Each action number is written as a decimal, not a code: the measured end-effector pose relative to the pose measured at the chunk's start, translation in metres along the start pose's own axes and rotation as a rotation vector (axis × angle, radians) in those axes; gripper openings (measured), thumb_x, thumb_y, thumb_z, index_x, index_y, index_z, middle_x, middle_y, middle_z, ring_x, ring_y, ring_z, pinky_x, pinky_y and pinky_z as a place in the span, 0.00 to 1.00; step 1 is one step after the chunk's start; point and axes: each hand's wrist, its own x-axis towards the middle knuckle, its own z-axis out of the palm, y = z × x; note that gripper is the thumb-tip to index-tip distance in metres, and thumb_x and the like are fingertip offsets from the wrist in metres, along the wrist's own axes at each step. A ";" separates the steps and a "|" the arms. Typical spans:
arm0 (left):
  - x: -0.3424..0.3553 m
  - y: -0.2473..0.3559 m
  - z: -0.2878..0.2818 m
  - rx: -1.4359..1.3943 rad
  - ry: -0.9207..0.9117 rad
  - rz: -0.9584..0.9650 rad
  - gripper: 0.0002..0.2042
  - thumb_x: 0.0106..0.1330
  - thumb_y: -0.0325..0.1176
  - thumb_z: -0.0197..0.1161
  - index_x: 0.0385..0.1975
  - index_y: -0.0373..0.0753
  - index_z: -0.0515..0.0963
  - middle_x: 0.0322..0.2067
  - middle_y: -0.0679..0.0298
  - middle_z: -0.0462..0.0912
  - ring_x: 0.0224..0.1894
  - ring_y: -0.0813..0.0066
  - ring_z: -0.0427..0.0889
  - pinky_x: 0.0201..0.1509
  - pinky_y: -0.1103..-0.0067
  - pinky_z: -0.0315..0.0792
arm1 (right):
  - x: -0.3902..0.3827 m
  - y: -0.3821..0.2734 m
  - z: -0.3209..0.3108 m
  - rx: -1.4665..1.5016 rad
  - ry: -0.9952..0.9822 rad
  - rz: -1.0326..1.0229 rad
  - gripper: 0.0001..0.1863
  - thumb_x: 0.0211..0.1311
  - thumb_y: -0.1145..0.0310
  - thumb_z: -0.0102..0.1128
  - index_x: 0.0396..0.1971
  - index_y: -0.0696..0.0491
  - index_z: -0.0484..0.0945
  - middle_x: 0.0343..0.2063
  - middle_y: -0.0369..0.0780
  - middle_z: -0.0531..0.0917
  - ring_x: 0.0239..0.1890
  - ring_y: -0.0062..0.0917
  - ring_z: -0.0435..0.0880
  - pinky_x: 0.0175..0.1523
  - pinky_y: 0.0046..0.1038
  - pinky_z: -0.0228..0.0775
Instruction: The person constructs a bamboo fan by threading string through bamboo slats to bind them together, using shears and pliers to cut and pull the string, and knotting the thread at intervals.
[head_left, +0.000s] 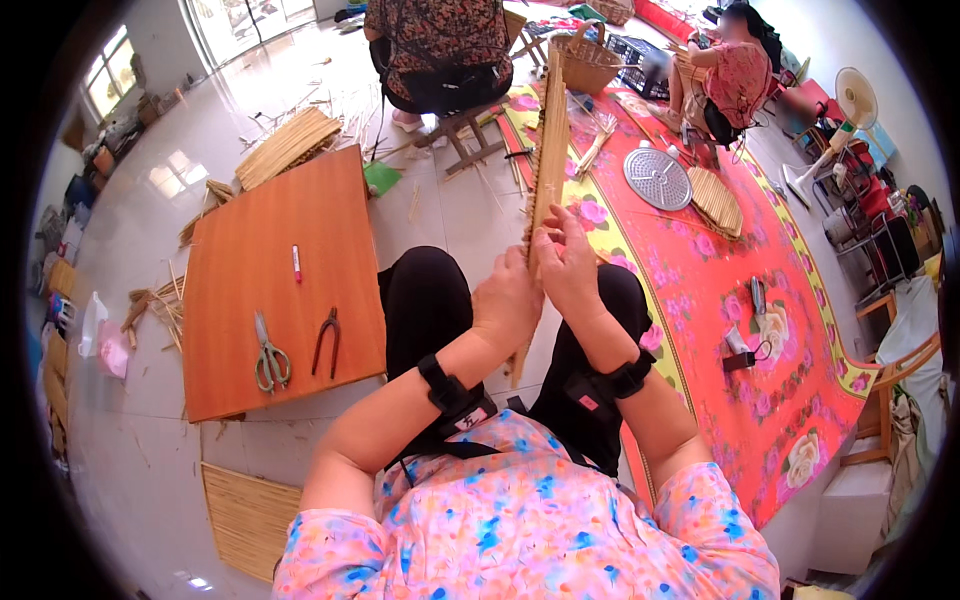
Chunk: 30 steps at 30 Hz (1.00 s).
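Observation:
Between my knees I hold a long straw-coloured panel of slats (pixel 549 140) upright and edge-on, with frayed ends along its left edge. My left hand (pixel 505 295) is closed round its lower part. My right hand (pixel 565 262), just above and to the right, grips it with bent fingers. On the wooden board (pixel 230 320) at my left lie green-handled scissors (pixel 270 360), dark pliers (pixel 327 340) and a red-and-white marker (pixel 297 264).
A person (pixel 440 50) sits ahead; another (pixel 730 75) sits at right on the red floral mat (pixel 730 400), near a perforated metal disc (pixel 655 175), a woven piece (pixel 715 205) and small tools. A fan (pixel 855 100), chairs, baskets and scattered straw surround the area.

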 end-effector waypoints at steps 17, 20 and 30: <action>-0.071 0.014 0.016 -0.002 -0.002 0.363 0.33 0.59 0.32 0.60 0.61 0.22 0.56 0.49 0.37 0.74 0.24 0.51 0.82 0.23 0.65 0.77 | -0.049 -0.049 -0.038 -0.188 0.098 0.023 0.19 0.54 0.71 0.61 0.45 0.64 0.77 0.34 0.46 0.80 0.36 0.30 0.84 0.35 0.26 0.81; -0.078 0.018 0.009 -0.002 -0.027 0.407 0.35 0.55 0.33 0.64 0.60 0.23 0.57 0.49 0.40 0.75 0.25 0.55 0.83 0.21 0.70 0.76 | -0.060 -0.045 -0.046 -0.123 0.088 0.071 0.20 0.54 0.73 0.59 0.48 0.63 0.75 0.36 0.45 0.81 0.36 0.26 0.85 0.37 0.24 0.81; -0.071 0.012 0.004 -0.154 -0.051 0.452 0.41 0.50 0.35 0.69 0.62 0.24 0.55 0.50 0.39 0.73 0.30 0.55 0.84 0.23 0.71 0.77 | -0.029 -0.071 -0.062 -0.393 0.067 0.099 0.21 0.57 0.64 0.63 0.47 0.60 0.74 0.28 0.42 0.83 0.24 0.26 0.85 0.29 0.27 0.74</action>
